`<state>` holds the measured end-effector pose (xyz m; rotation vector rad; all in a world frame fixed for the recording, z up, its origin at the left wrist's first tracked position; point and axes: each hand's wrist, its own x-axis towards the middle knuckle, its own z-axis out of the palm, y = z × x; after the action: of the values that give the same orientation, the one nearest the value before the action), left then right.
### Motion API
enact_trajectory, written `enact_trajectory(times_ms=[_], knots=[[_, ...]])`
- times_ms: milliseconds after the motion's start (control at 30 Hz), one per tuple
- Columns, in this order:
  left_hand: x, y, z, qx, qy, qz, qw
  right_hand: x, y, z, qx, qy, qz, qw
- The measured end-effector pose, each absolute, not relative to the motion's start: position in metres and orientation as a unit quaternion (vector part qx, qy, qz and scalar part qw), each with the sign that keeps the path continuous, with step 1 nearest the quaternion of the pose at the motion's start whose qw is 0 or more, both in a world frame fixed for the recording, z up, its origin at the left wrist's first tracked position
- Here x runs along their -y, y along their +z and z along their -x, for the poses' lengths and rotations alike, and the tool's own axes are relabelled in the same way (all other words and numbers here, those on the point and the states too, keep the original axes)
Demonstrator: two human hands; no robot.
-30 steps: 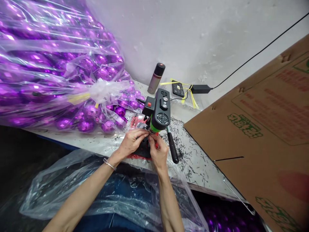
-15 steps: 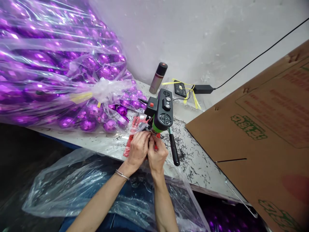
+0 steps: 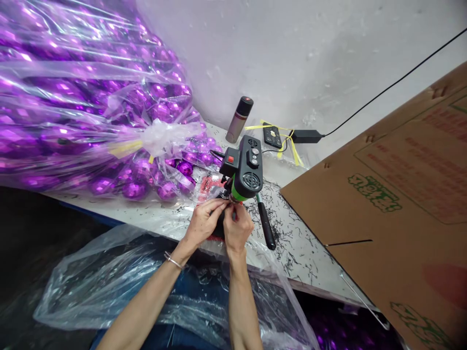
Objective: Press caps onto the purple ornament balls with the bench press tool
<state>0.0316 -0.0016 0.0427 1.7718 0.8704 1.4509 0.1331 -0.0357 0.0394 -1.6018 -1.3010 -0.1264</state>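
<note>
A small black and green bench drill press (image 3: pixel 249 167) stands on the white table, its black lever handle (image 3: pixel 266 226) angled down on the right. Just below its head, my left hand (image 3: pixel 203 219) is closed with thumb and fingers pinched together. Beside it my right hand (image 3: pixel 237 224) is curled in a pinch under the machine. The fingertips almost meet near the drill's lower end. Whatever they hold is too small and covered to make out. Part of the machine's dark base and a red sheet (image 3: pixel 209 187) show around the hands.
A clear bag of shiny purple balls (image 3: pixel 91 112) fills the left. A spray can (image 3: pixel 240 119) and a black power adapter (image 3: pixel 306 136) are behind the drill. Black shavings (image 3: pixel 288 238) litter the table. A cardboard box (image 3: pixel 394 194) stands right; clear plastic (image 3: pixel 109 277) drapes the lap.
My left hand has shifted slightly left, opening a gap between the hands that shows the dark base. The right hand stays nearly in place, its fingers more curled.
</note>
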Motion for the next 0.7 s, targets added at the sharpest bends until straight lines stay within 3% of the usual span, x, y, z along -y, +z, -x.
enact_trajectory(times_ms=[567, 700], knots=[[-0.001, 0.041, -0.032, -0.336, 0.566, -0.652, 0.375, 0.049, 0.054, -0.129, 0.524, 0.002, 0.639, 0.563], [-0.002, 0.040, -0.031, -0.336, 0.564, -0.645, 0.391, 0.047, 0.051, -0.123, 0.511, -0.041, 0.655, 0.555]])
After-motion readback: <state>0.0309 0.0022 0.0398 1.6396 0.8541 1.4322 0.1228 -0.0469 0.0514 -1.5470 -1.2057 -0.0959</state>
